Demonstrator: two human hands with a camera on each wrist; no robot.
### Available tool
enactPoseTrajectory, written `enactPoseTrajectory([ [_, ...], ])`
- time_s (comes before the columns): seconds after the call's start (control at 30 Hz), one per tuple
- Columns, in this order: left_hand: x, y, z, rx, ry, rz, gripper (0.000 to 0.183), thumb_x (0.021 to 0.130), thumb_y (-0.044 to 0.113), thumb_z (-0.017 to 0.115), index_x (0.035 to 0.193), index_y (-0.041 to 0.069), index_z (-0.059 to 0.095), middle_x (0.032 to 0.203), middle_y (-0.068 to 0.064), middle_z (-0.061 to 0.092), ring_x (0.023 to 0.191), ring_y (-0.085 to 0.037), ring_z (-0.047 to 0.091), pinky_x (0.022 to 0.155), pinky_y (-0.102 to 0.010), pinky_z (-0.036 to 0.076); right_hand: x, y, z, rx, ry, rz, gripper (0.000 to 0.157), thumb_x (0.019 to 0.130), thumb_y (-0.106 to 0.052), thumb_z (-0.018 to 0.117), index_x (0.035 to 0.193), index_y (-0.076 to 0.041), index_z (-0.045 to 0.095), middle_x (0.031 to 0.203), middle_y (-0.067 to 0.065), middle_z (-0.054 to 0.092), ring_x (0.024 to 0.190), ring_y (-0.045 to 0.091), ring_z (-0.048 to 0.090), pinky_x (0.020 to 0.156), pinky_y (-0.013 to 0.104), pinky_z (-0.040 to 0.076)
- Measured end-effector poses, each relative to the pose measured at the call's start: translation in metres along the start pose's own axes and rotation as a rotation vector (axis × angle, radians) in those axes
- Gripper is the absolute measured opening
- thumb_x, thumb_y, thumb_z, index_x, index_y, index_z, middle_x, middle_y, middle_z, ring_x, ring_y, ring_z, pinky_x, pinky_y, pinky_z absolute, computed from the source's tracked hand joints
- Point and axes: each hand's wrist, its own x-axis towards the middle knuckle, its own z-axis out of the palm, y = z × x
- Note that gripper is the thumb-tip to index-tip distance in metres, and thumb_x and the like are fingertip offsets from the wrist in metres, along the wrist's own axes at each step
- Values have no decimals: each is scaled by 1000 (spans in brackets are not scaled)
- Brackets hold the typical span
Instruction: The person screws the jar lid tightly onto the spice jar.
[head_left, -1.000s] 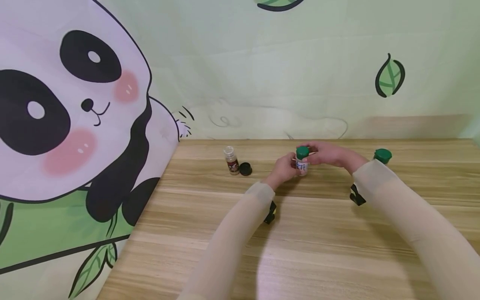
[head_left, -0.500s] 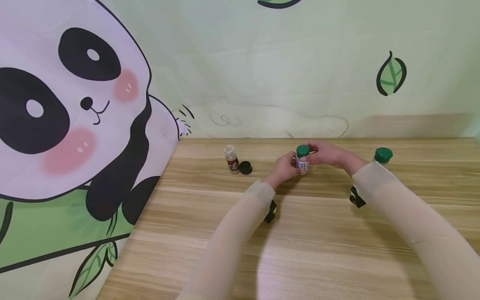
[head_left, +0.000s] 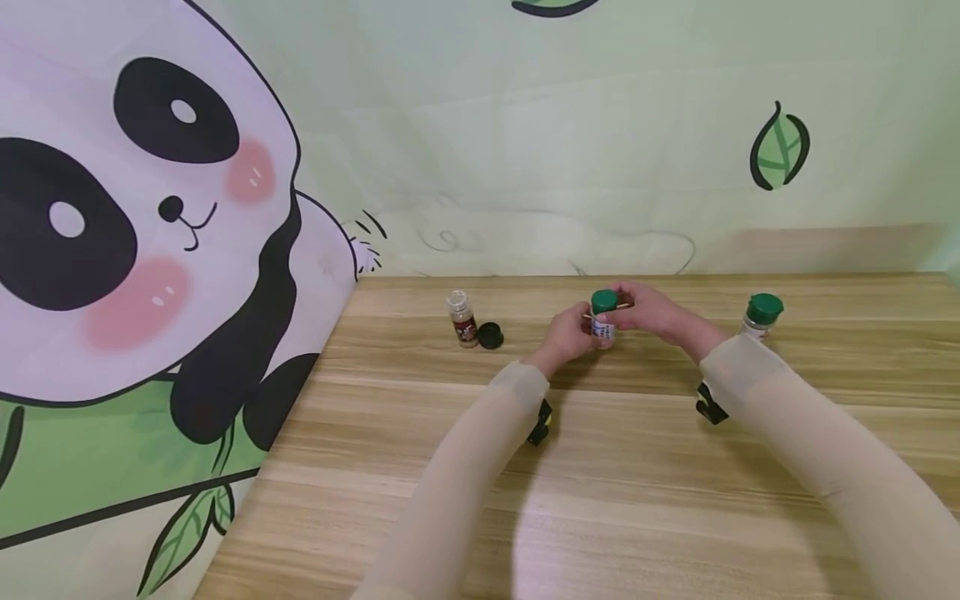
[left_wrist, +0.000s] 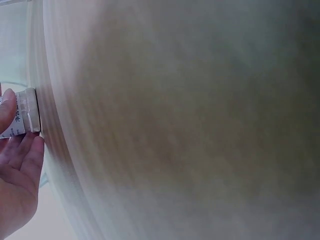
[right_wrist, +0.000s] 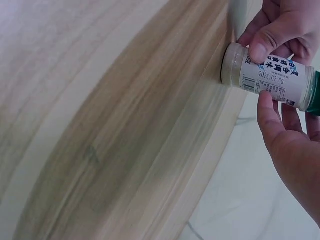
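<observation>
A small seasoning bottle [head_left: 602, 331] with a white printed label and a green cap [head_left: 603, 301] stands upright toward the back of the wooden table. My left hand [head_left: 566, 336] grips its body from the left, the thumb lying across the label in the right wrist view. From the right, my right hand [head_left: 651, 310] holds the bottle's upper part, its thumb in front and its fingers at the cap. The bottle's base sits right at the tabletop in the left wrist view. My fingers hide part of the label.
Left of my hands stand an uncapped clear bottle [head_left: 462, 319] with a dark red label and a black cap [head_left: 491, 336] beside it. Another green-capped bottle [head_left: 763, 311] stands at the right, partly behind my right sleeve. A panda-printed cloth [head_left: 525, 167] hangs behind the table [head_left: 637, 500].
Both hands stay on the bottle with only slight finger movement. My right forearm has shifted a little left and toward me, showing more of the right-hand green-capped bottle.
</observation>
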Motion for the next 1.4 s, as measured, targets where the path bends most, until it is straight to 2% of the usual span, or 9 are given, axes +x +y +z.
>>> enactPoseTrajectory([
  [0.23, -1, 0, -1, 14, 1, -2, 36, 89, 10, 73, 119, 2, 55, 124, -15, 68, 115, -26, 66, 93, -34, 56, 0, -1, 4, -49, 50, -3, 46, 97, -18, 62, 131, 6, 43, 129, 24, 54, 113, 26, 57, 101, 44, 52],
  [0.4, -2, 0, 0, 2, 3, -4, 34, 89, 10, 73, 117, 2, 55, 123, -15, 68, 114, -25, 66, 89, -32, 57, 0, 0, 7, -100, 78, -9, 45, 97, -20, 63, 129, 5, 45, 128, 24, 56, 116, 30, 56, 95, 38, 50],
  [0.57, 0, -2, 1, 21, 5, -2, 35, 89, 11, 73, 117, 2, 55, 122, -16, 69, 113, -25, 67, 89, -31, 56, -1, 1, 9, -113, 105, -6, 50, 97, -21, 63, 133, 7, 43, 133, 28, 53, 123, 39, 53, 102, 45, 47],
  [0.73, 1, -1, 1, 32, 16, 2, 35, 88, 10, 74, 117, 1, 55, 122, -16, 69, 113, -26, 67, 92, -33, 56, 0, 1, 9, -105, 112, -3, 54, 96, -21, 64, 136, 7, 40, 135, 28, 51, 126, 40, 52, 106, 49, 45],
  [0.9, 1, -1, 1, 13, 14, 3, 33, 88, 9, 74, 115, 1, 56, 122, -16, 69, 114, -26, 67, 91, -33, 57, 0, 4, 0, -72, -13, -52, 60, 95, -17, 64, 142, 8, 34, 142, 31, 45, 133, 45, 46, 110, 54, 42],
  [1.03, 0, -1, 1, 18, 14, 1, 36, 87, 9, 75, 118, 2, 57, 122, -16, 69, 115, -26, 66, 93, -33, 56, -2, 4, -12, -66, -159, -48, 67, 98, -17, 61, 150, 3, 24, 152, 32, 33, 141, 49, 36, 114, 59, 35],
  [1.13, 1, -2, 1, 25, 16, 4, 39, 87, 9, 75, 120, 2, 57, 123, -16, 68, 116, -26, 66, 95, -33, 55, -1, 1, -19, -72, -226, -37, 67, 99, -16, 58, 153, 0, 22, 155, 32, 29, 143, 49, 32, 115, 60, 32],
  [1.27, 2, -2, 1, 19, 11, 1, 40, 87, 9, 75, 122, 2, 56, 124, -16, 68, 117, -26, 66, 96, -33, 55, 0, -3, -22, -69, -255, -26, 63, 100, -15, 55, 152, -1, 24, 154, 31, 30, 142, 47, 33, 116, 61, 30],
  [1.4, 1, -1, 0, 11, 10, 1, 39, 87, 9, 75, 121, 2, 57, 123, -16, 68, 116, -26, 66, 95, -33, 55, 0, -4, -21, -67, -233, -27, 57, 100, -14, 54, 149, 0, 29, 152, 31, 34, 140, 46, 37, 115, 61, 31],
])
